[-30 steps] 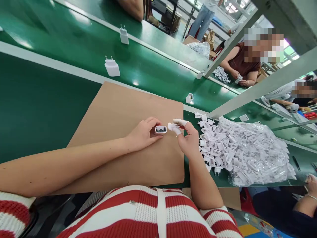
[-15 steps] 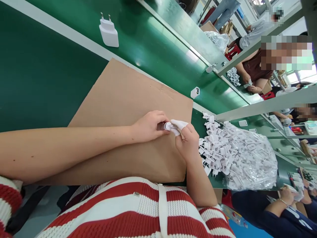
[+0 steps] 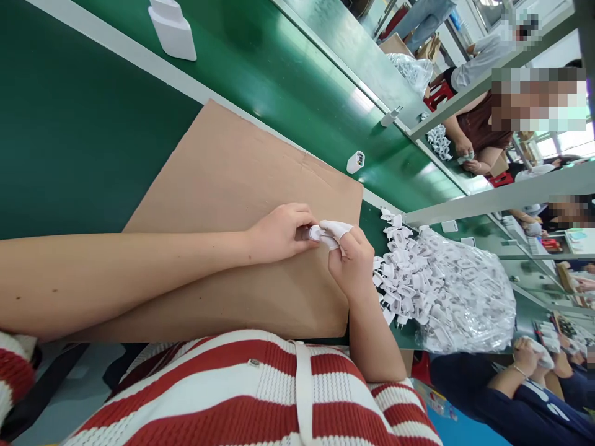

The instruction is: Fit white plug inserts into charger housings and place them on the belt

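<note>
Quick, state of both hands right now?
Left hand: closed, holding a white charger housing.
Right hand: closed, pinching a white end cap at the housing.

- We picture a green workbench (image 3: 83, 136) with a cardboard sheet (image 3: 223, 173) lying flat on it.
- Just right of the sheet, we find a loose heap of white plug parts (image 3: 406, 272); farther right, touching the heap, a clear plastic bag (image 3: 474, 291) full of white parts.
- Beyond the sheet, past a pale strip (image 3: 139, 59), our glossy green lane (image 3: 260, 99) carries a white charger (image 3: 174, 34) and a white housing (image 3: 355, 163) with ports.
</note>
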Demonstrator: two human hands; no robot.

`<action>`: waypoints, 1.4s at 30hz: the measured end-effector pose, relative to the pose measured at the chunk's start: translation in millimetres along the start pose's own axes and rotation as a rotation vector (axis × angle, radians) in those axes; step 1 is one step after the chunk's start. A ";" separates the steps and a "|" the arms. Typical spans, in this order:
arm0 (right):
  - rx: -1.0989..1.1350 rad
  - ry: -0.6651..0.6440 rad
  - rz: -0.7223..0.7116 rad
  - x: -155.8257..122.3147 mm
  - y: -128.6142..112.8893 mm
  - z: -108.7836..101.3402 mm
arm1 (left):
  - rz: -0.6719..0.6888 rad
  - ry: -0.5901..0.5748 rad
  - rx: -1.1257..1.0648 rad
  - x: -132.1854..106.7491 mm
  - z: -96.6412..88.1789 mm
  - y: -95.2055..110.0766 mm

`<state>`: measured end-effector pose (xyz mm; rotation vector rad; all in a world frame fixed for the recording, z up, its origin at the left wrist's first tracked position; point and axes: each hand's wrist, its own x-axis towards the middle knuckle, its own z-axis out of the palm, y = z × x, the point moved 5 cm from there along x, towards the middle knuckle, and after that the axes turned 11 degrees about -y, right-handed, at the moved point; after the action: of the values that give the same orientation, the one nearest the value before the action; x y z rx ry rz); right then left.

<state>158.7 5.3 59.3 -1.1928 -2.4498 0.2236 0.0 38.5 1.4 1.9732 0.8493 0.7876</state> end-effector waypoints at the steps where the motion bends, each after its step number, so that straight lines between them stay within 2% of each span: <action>1: -0.002 -0.002 0.000 0.5 -0.3 0.7 | -0.001 0.001 0.002 0.1 0.0 0.0; 8: -0.125 -0.014 0.061 1.4 -2.7 3.7 | -0.015 -0.008 0.003 -0.2 -0.9 3.1; 12: -0.094 -0.052 0.148 0.6 0.3 8.9 | -0.014 0.007 0.008 -0.1 -1.2 3.3; 15: 0.038 -0.064 0.225 -1.5 6.3 10.3 | -0.017 0.011 0.036 -1.8 1.8 4.0; 17: 0.242 -0.085 0.242 -3.0 15.4 8.4 | -0.024 0.001 0.026 -3.0 3.7 5.0; 19: 0.418 -0.092 0.261 -4.5 31.9 1.9 | -0.060 -0.031 -0.009 -1.2 2.9 3.8; 20: 0.437 -0.076 0.296 -5.6 43.8 -3.5 | -0.089 -0.041 -0.019 2.0 -0.4 2.1; 21: 0.393 -0.048 0.354 -7.0 57.6 -9.8 | -0.125 -0.035 -0.011 7.0 -6.5 -0.8; 23: 0.150 -0.024 0.547 -11.1 87.3 -20.8 | -0.212 0.034 0.051 22.8 -28.7 -9.8; 26: -0.167 -0.149 0.807 -16.7 121.0 -21.3 | -0.348 0.209 0.176 56.3 -78.5 -30.3; 28: -0.223 -0.234 0.849 -18.0 131.1 -13.0 | -0.434 0.315 0.256 78.8 -113.6 -46.2; 30: -0.213 -0.275 0.828 -18.3 134.4 -4.0 | -0.518 0.394 0.337 97.0 -143.7 -61.3; 32: -0.194 -0.265 0.819 -19.9 136.3 0.1 | -0.612 0.419 0.388 109.4 -164.1 -75.2; 34: -0.184 -0.214 0.828 -22.5 138.6 -2.3 | -0.691 0.427 0.398 114.8 -173.6 -85.0; 36: -0.178 -0.151 0.831 -25.2 141.1 -8.3 | -0.700 0.508 0.416 113.8 -174.6 -85.0; 37: -0.173 -0.123 0.829 -26.3 142.3 -11.4 | -0.663 0.563 0.438 112.4 -171.7 -80.8; 39: -0.155 -0.076 0.818 -28.0 143.9 -16.1 | -0.504 0.653 0.501 111.3 -159.6 -66.2; 40: -0.144 -0.054 0.812 -28.5 144.3 -17.4 | -0.415 0.651 0.530 112.8 -150.7 -58.8; 42: -0.120 -0.013 0.801 -29.4 144.3 -18.8 | -0.313 0.576 0.551 119.0 -132.6 -50.7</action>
<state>286.5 71.4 22.6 -2.1741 -1.8830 0.3028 -47.7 212.3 44.1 2.0048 1.8281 1.0265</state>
